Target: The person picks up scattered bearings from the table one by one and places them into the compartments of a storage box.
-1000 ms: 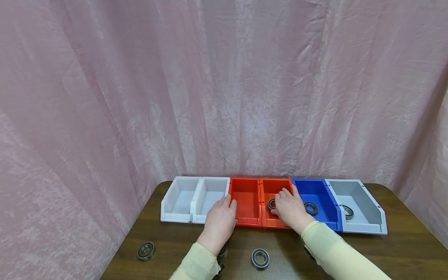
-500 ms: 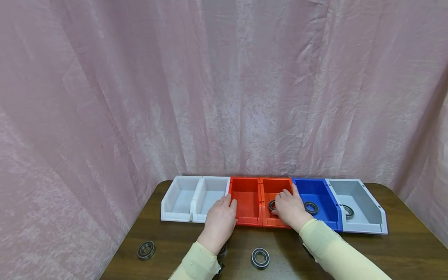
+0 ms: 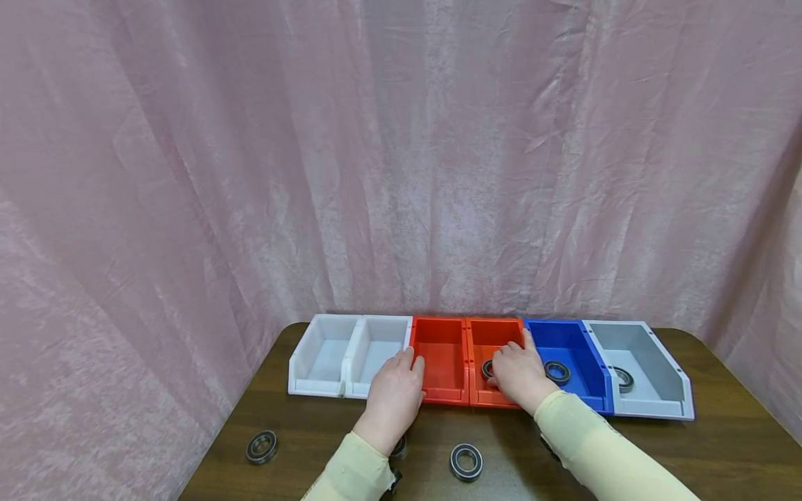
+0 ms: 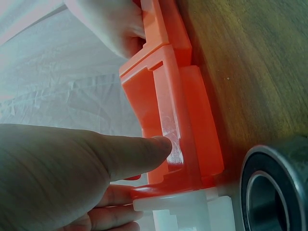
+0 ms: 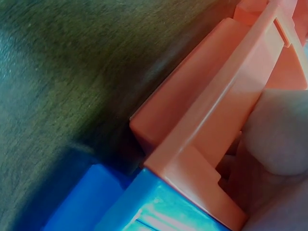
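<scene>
My left hand rests at the wall between a white bin and the red bin, fingers mostly straight. In the left wrist view its thumb touches the red bin's front lip. My right hand reaches into the orange-red bin and holds a ball bearing low inside it, at the thumb side. One finger lies along the wall beside the blue bin. In the right wrist view the right hand is behind the front lip; its fingertips and the bearing are hidden.
Bearings lie in the blue bin and the grey bin. On the wooden table are a bearing at left, one in front and one partly behind the left wrist. A pink curtain hangs behind.
The bearing at my right hand has shifted slightly down and toward the hand, and less of it shows. The right hand has moved very little; the left hand stays in place.
</scene>
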A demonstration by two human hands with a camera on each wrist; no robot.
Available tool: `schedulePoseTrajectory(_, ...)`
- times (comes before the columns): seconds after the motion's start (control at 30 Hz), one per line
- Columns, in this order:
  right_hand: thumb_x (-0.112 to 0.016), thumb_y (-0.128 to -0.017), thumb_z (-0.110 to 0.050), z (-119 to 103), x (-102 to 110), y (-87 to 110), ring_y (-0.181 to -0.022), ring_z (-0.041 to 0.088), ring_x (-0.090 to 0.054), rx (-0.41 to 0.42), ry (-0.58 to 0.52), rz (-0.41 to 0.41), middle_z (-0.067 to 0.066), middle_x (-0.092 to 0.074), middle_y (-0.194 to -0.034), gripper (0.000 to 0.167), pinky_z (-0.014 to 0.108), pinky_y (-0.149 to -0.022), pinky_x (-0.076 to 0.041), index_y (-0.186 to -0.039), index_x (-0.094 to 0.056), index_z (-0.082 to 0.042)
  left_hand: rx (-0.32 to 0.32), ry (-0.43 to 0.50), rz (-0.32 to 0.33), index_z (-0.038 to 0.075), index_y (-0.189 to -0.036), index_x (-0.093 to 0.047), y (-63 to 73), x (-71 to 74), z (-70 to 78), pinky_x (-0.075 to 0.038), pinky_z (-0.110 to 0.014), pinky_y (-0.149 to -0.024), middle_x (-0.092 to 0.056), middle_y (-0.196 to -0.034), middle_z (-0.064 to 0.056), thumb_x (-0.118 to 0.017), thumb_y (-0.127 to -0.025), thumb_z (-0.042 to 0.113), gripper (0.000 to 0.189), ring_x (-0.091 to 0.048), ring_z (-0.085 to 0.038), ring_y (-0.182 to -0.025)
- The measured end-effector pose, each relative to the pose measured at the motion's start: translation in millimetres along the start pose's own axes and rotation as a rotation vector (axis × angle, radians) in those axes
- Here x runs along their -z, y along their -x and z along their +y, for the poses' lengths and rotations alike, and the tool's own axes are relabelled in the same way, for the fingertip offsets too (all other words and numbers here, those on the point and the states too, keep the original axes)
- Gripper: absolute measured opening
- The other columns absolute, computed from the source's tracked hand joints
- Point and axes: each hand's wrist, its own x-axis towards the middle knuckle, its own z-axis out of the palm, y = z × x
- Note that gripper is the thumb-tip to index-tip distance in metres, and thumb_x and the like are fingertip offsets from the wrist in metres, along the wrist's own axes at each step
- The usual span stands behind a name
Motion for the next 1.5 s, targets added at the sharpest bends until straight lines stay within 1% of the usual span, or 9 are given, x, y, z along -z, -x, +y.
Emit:
schedulePoseTrajectory(0.2,-0.088,-0.092,-0.038,1.4,-1.5,-1.8,-0.112,0.040,-0.068,-0.010,-0.013,-0.012,0.014,-0.077,-0.104,0.035,0.075,-0.127,-0.017,-0.103,-0.080,-0.005,0.005,0.008,-0.012,0.002,-0.131,-0.075,-0.8,0.0,0.5,-0.061,-0.040,-0.105,-0.073,-0.135,-0.020,-0.101,-0.081,0.035,0.065,-0.074,-0.032,-0.119)
schedulePoseTrajectory(0.33,-0.089,-0.092,-0.039,1.6,-1.9,-1.9,-0.115,0.039,-0.067,-0.015,-0.021,-0.006,0.015,-0.077,-0.106,0.038,0.075,-0.127,-0.017,-0.105,-0.080,-0.004,0.009,0.010,-0.025,0.002,-0.132,-0.074,-1.6,-0.8,0.4,-0.060,-0.040,-0.105,-0.072,-0.137,-0.020,-0.100,-0.082,0.036,0.066,-0.073,-0.032,-0.120)
schedulePoseTrajectory(0.4,-0.088,-0.092,-0.040,1.7,-1.7,-1.0,-0.121,0.041,-0.066,-0.013,-0.025,-0.002,0.017,-0.077,-0.112,0.042,0.075,-0.127,-0.017,-0.110,-0.080,-0.003,0.010,0.008,-0.027,0.002,-0.132,-0.074,-1.8,-1.4,0.4,-0.060,-0.040,-0.105,-0.072,-0.137,-0.020,-0.100,-0.082,0.036,0.066,-0.073,-0.032,-0.120)
schedulePoseTrajectory(0.47,-0.086,-0.094,-0.041,2.1,-1.7,0.3,-0.131,0.043,-0.063,-0.010,-0.031,0.001,0.019,-0.076,-0.122,0.048,0.075,-0.128,-0.017,-0.119,-0.079,-0.001,0.010,0.007,-0.031,0.002,-0.133,-0.074,-1.7,-1.9,0.5,-0.060,-0.041,-0.105,-0.072,-0.137,-0.020,-0.100,-0.082,0.036,0.066,-0.073,-0.032,-0.120)
schedulePoseTrajectory(0.6,-0.081,-0.099,-0.043,4.1,-2.6,3.5,-0.147,0.046,-0.054,-0.001,-0.061,0.014,0.023,-0.070,-0.142,0.059,0.074,-0.128,-0.018,-0.136,-0.074,0.002,0.009,0.010,-0.034,0.002,-0.133,-0.075,-0.9,-2.6,0.8,-0.060,-0.041,-0.105,-0.072,-0.137,-0.020,-0.100,-0.081,0.036,0.067,-0.073,-0.032,-0.120)
schedulePoseTrajectory(0.87,-0.078,-0.102,-0.041,6.7,1.5,12.2,-0.155,0.047,-0.042,0.015,-0.155,0.058,0.028,-0.057,-0.158,0.069,0.069,-0.130,-0.023,-0.149,-0.062,0.007,-0.007,-0.025,0.025,0.001,-0.125,-0.075,0.7,-4.7,0.3,-0.061,-0.039,-0.102,-0.073,-0.130,-0.019,-0.101,-0.080,0.032,0.060,-0.074,-0.032,-0.115)
schedulePoseTrajectory(1.1,-0.079,-0.101,-0.040,8.2,4.2,23.4,-0.155,0.049,-0.042,0.032,-0.180,0.122,0.030,-0.054,-0.160,0.071,0.067,-0.129,-0.027,-0.150,-0.061,0.008,0.002,-0.013,0.007,0.001,-0.127,-0.075,1.0,-3.5,0.5,-0.061,-0.039,-0.102,-0.073,-0.131,-0.020,-0.100,-0.081,0.033,0.061,-0.074,-0.032,-0.116)
schedulePoseTrajectory(1.37,-0.081,-0.100,-0.039,9.7,7.2,40.1,-0.151,0.049,-0.048,0.041,-0.155,0.210,0.031,-0.057,-0.156,0.069,0.068,-0.125,-0.033,-0.147,-0.063,0.009,-0.004,-0.018,0.024,0.001,-0.127,-0.075,0.6,-3.4,0.3,-0.061,-0.039,-0.102,-0.073,-0.131,-0.020,-0.101,-0.080,0.034,0.063,-0.074,-0.032,-0.116)
schedulePoseTrajectory(1.5,-0.083,-0.099,-0.037,10.7,10.6,47.6,-0.149,0.050,-0.050,0.040,-0.168,0.244,0.031,-0.058,-0.154,0.069,0.068,-0.124,-0.035,-0.146,-0.064,0.009,-0.007,-0.015,0.031,0.001,-0.127,-0.075,1.0,-2.9,0.0,-0.062,-0.039,-0.102,-0.073,-0.131,-0.020,-0.101,-0.080,0.033,0.063,-0.074,-0.032,-0.115)
